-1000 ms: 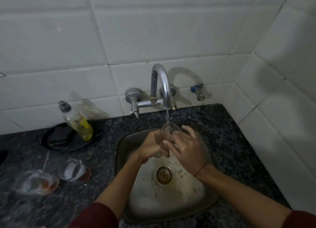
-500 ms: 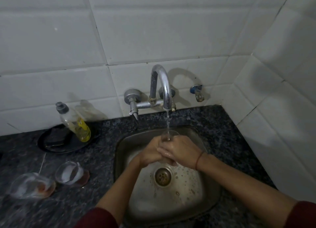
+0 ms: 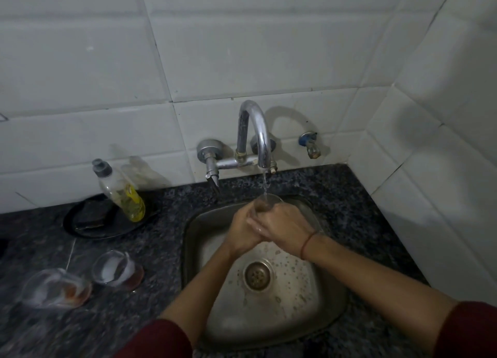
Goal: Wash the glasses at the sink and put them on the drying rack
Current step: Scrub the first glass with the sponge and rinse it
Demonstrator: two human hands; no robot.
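The fingers of the left hand and the right hand are curled together round the glass and overlapped in front, so most of it is hidden. It is held upright under the water from the tap, above the back edge of the sink. Both forearms are stretched over the basin. On the counter, a foamy glass is set left of the sink and a second glass nearer the left edge. A bottle is leaned in a dish by the wall.

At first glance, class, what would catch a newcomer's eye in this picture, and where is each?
The left hand and right hand grip a glass under the running tap, over the sink. On the dark counter to its left lie a foamy glass and a second foamy glass, behind them a soap bottle.
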